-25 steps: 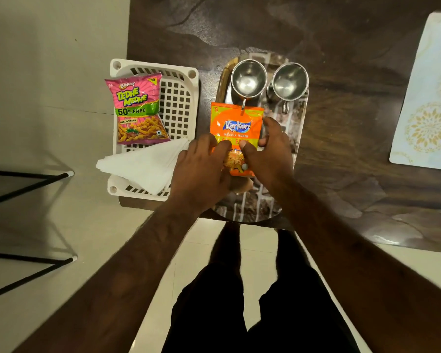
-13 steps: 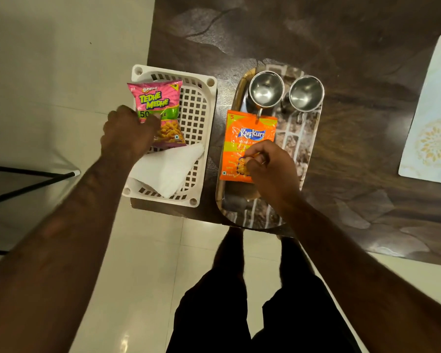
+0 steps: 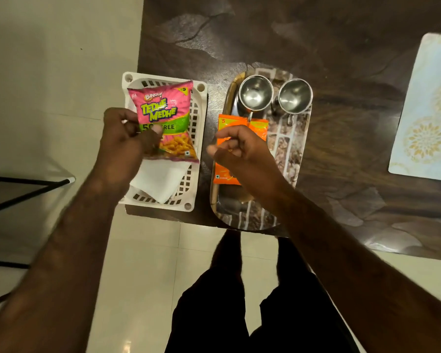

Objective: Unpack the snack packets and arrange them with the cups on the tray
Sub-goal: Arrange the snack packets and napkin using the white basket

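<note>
My left hand (image 3: pixel 125 141) grips a pink snack packet (image 3: pixel 163 108) by its left side and holds it up over the white plastic basket (image 3: pixel 197 179). An orange snack packet (image 3: pixel 223 174) lies flat on the left half of the patterned tray (image 3: pixel 290 159). My right hand (image 3: pixel 242 151) is above the packet's middle, fingers curled in, and hides most of it. Two steel cups (image 3: pixel 255 95) (image 3: pixel 294 98) stand side by side at the tray's far end, just beyond the orange packet.
A folded white paper (image 3: pixel 161 179) lies in the basket under the pink packet. Basket and tray sit at the near edge of a dark table (image 3: pixel 341 59). A pale placemat (image 3: pixel 428 110) lies at the right. Black metal legs (image 3: pixel 23 184) stand on the floor at left.
My left hand left the orange packet, reached into the basket and picked up the pink packet. My right hand stayed over the orange packet on the tray.
</note>
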